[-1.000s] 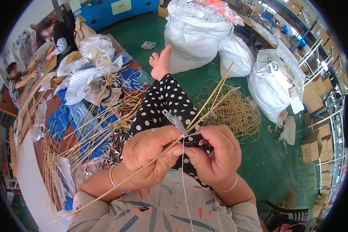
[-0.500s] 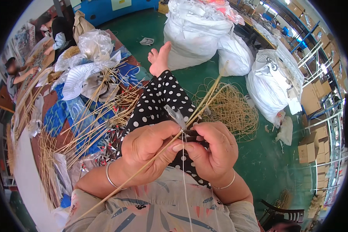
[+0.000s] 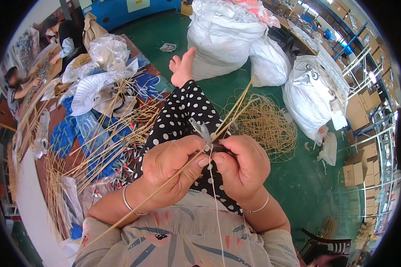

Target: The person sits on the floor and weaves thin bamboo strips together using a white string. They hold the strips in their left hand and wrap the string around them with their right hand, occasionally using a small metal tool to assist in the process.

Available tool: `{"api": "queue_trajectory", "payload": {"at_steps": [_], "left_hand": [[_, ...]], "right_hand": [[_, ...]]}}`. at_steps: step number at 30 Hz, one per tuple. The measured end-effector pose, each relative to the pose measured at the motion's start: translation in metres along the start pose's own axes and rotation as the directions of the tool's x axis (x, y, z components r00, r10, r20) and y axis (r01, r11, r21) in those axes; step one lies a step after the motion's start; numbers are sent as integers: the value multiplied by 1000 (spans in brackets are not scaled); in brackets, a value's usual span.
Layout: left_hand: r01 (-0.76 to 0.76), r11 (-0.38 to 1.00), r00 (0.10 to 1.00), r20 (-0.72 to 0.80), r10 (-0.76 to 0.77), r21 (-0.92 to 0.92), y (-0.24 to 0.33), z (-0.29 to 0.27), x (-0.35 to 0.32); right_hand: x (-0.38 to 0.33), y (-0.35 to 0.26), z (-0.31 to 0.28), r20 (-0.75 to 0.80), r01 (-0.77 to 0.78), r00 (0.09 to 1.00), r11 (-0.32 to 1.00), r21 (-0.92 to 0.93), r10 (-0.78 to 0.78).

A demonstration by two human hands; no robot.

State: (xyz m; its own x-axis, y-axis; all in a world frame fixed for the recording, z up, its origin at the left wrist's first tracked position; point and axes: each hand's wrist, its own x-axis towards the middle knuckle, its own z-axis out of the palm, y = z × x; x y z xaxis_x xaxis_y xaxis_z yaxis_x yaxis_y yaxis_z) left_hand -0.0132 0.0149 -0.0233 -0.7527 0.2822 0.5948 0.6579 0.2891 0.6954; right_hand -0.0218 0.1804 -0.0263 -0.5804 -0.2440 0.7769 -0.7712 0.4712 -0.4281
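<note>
My left hand (image 3: 171,167) and my right hand (image 3: 240,167) meet over my lap, fingertips pressed together. Both pinch a thin bundle of bamboo strips (image 3: 235,110) that slants from lower left, past my left wrist, up to the right above the hands. A small clear strip of tape or film (image 3: 201,129) sticks up at the spot where the fingers meet. A thin white thread (image 3: 215,209) hangs down from the same spot over my patterned shirt. My leg in black dotted trousers (image 3: 182,111) stretches out ahead, foot bare (image 3: 182,69).
A low table (image 3: 58,120) on my left holds loose bamboo strips, blue sheets, white fan-shaped paper and plastic bags. A tangle of thin cane (image 3: 267,124) lies on the green floor. Big white sacks (image 3: 229,38) stand ahead and right. Two people (image 3: 67,38) work at far left. Cardboard boxes (image 3: 356,167) right.
The hands stay together on the strips with small finger shifts. The view has tilted slightly, so the hands sit a little lower and the far end of the strips has swung.
</note>
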Motion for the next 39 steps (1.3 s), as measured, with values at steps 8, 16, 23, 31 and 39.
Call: {"api": "queue_trajectory", "payload": {"at_steps": [8,16,23,31,39], "left_hand": [[277,791,924,-74,-375,-546,-11,-17,1],[208,748,926,-119,-358,-630,-24,-29,2],[226,805,948,-68,-312,-549,-16,-34,6],[147,655,959,-55,-278,-741,-26,-11,12],[378,629,901,115,-418,-680,-3,-5,21]], "right_hand": [[-6,21,-11,-179,-337,841,752,566,511],[-8,20,-12,118,-541,746,493,681,656],[0,7,2,375,-584,808,529,616,455],[2,-2,16,205,-486,853,589,646,480],[8,-2,17,102,-344,938,839,422,333]]}}
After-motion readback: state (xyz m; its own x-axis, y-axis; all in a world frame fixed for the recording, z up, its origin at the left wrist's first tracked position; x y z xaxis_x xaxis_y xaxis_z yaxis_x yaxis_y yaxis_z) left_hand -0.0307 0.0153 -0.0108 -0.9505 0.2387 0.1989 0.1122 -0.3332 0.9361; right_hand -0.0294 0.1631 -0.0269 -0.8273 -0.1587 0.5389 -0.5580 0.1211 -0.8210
